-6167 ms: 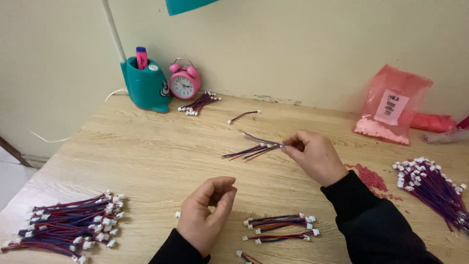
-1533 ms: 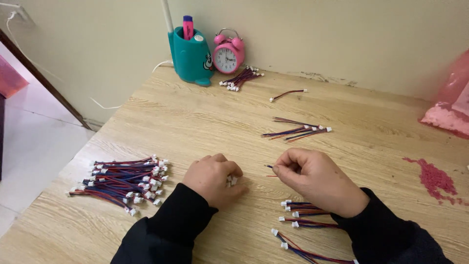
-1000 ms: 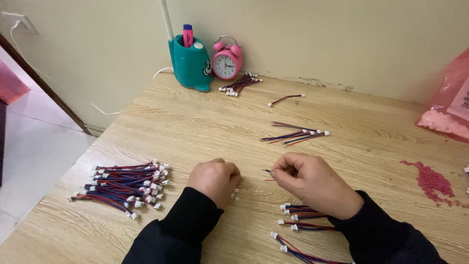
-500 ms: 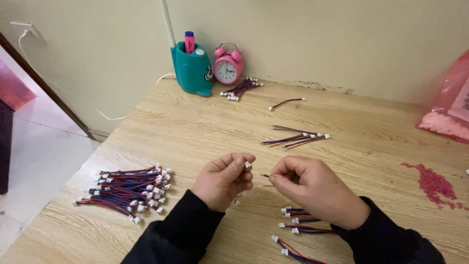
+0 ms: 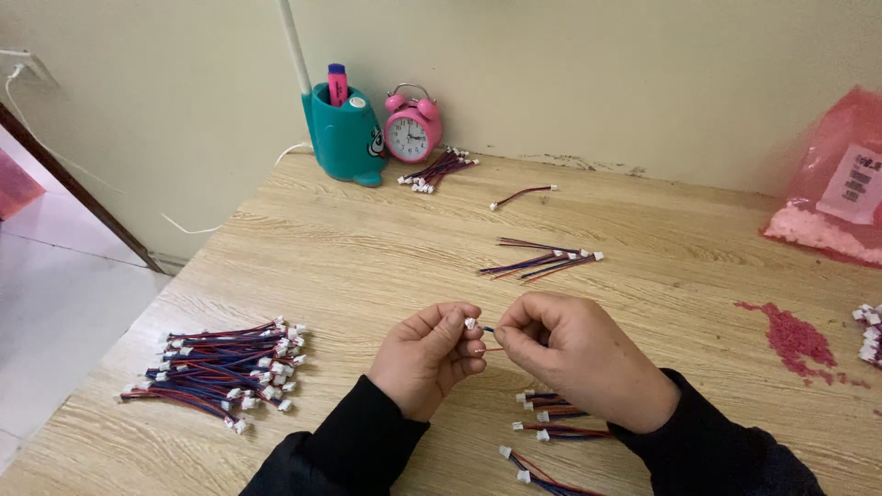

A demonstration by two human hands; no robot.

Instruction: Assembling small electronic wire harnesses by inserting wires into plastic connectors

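From the head camera, both hands met low over the pale wood-grain worktop (image 5: pixel 276 266). The left hand (image 5: pixel 424 360) had its fingers curled nearly closed, pinching a small white connector (image 5: pixel 470 323) at the tips. The right hand (image 5: pixel 583 360) was closed likewise, its fingers nipping the thin wire (image 5: pixel 488 330) that ran from that connector; the piece hung between the two hands, just above the wood.

As for progress, I would judge the work well under way. A thick pile (image 5: pixel 220 372) of finished-looking leads lay well to the left, red and blue strands with white plastic ends, loosely fanned. A few more leads (image 5: pixel 549 421) lay just under the right wrist. A small loose bunch (image 5: pixel 542 262) sat beyond the hands, a single lead (image 5: pixel 522 195) farther back, and another cluster (image 5: pixel 436 171) by the clock (image 5: pixel 412 127). More white-ended leads (image 5: pixel 868 332) showed at the right edge, so plenty seemed left to handle.

The wires looked slim and flexible, the connectors hard and blocky. A teal holder (image 5: pixel 346 138) of smooth plastic held a pink marker. A pink translucent bag (image 5: pixel 836 184) slumped against the wall, and fine pink grains (image 5: pixel 792 338) were spilled on the wood near it.
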